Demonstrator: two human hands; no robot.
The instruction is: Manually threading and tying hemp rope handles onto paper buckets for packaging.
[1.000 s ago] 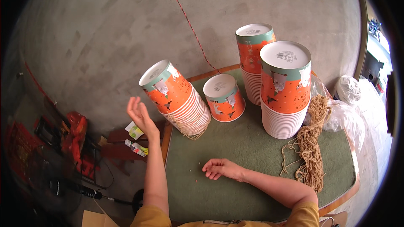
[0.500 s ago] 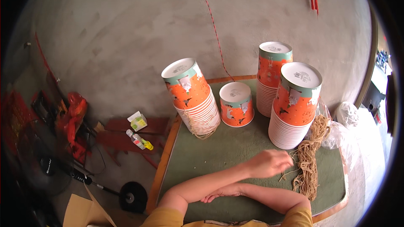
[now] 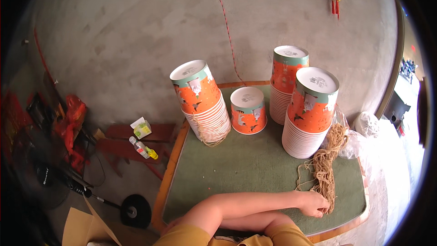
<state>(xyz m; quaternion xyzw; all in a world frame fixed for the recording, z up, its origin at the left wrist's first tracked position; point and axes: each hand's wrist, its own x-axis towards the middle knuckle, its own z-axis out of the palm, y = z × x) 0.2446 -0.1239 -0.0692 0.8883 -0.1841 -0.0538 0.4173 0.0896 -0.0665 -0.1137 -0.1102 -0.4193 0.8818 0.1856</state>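
My arms are crossed over the green table [image 3: 255, 168]. My left hand [image 3: 314, 203] reaches to the right and is closed at the lower end of a bundle of tan twine [image 3: 324, 173], fingertips pinched on its strands. My right forearm [image 3: 252, 221] passes beneath the left arm toward the left; its hand is almost wholly hidden there, so its fingers do not show. Beyond the twine stands a tall stack of upside-down orange paper buckets [image 3: 310, 114]. Twine loops [image 3: 214, 139] hang around the left stack of buckets [image 3: 200, 100].
A third bucket stack [image 3: 287, 73] stands at the back right, and a short upturned bucket [image 3: 248, 111] between the stacks. Clear plastic bags [image 3: 353, 148] lie by the right edge. Left of the table are a red bench [image 3: 123, 148] with bottles, a fan, and a cardboard box [image 3: 84, 225].
My left hand has moved right and down onto the lower end of the twine bundle. My right hand has slid left, out of sight under the left arm. The view has shifted slightly.
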